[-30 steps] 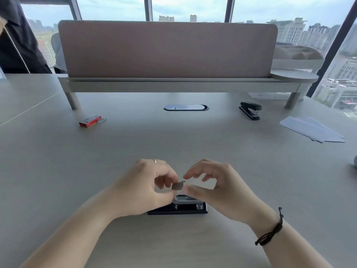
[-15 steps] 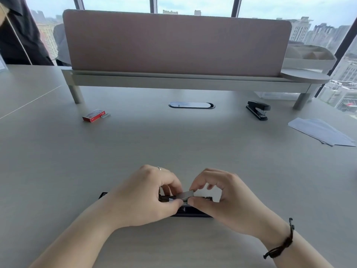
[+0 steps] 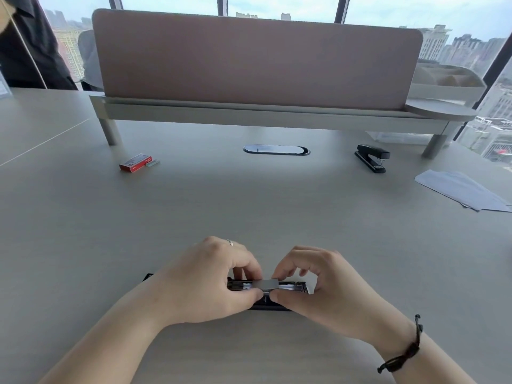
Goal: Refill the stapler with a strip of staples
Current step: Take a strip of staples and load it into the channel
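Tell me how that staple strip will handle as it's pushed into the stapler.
The staple strip, pinched between left hand and right hand over the open stapler, looks thin and metallic: probably light and stiff, but likely to snap apart if bent.

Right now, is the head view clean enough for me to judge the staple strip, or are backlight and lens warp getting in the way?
Head view: bright windows backlight the scene, yet the staple strip reads sharp and evenly lit between the left hand and right hand; wide-angle warp bows the desk divider; the open stapler is partly hidden by fingers.
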Available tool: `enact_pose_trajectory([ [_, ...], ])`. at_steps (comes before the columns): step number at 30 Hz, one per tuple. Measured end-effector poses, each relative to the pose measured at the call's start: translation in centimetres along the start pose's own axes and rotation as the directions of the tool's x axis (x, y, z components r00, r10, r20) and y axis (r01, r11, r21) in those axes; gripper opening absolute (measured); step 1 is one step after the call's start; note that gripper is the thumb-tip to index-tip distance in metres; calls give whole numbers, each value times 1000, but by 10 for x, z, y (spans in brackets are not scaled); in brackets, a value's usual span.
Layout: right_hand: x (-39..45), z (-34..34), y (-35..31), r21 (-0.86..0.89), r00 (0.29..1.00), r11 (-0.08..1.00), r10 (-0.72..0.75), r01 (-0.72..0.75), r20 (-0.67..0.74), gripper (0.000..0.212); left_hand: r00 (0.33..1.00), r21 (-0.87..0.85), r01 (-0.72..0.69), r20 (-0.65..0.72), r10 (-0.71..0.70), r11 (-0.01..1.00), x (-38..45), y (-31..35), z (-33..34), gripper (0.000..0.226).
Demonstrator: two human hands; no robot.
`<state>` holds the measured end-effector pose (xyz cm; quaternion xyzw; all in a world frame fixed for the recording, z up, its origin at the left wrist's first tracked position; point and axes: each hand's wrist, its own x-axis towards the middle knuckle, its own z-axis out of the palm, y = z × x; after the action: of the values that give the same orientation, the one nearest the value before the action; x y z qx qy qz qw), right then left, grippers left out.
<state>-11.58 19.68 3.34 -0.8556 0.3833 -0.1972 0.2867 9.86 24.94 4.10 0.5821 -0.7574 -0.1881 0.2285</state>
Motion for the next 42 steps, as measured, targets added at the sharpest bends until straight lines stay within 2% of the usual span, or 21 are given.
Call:
enact_pose_trajectory([
  [8,1,0,3,-21,999,999,-31,32,35,14,1000,14,-12,-18,12,1000,-1,-1,0,14],
  [14,4,-5,9,-48,997,998,31,-28,74,22,999,25,-37,24,37,999,-1,1,-2,8],
  [28,7,-2,13,-43,995,998,43,-40,92,27,977,56,-108,191,96,993,0,11,6,33],
  [34,7,-2,14,-30,994,999,47,-45,97,27,973,64,-112,212,96,992,1,12,4,46],
  [38,7,-2,14,-20,993,999,50,-48,106,28,990,-40,9,144,-3,999,-3,8,-9,63],
  [40,8,-2,14,-6,992,999,53,-53,111,27,972,19,125,197,-126,992,-7,2,-20,64],
  [42,8,-1,15,8,993,998,58,-59,102,27,934,121,211,269,-237,970,-11,-5,-30,54],
])
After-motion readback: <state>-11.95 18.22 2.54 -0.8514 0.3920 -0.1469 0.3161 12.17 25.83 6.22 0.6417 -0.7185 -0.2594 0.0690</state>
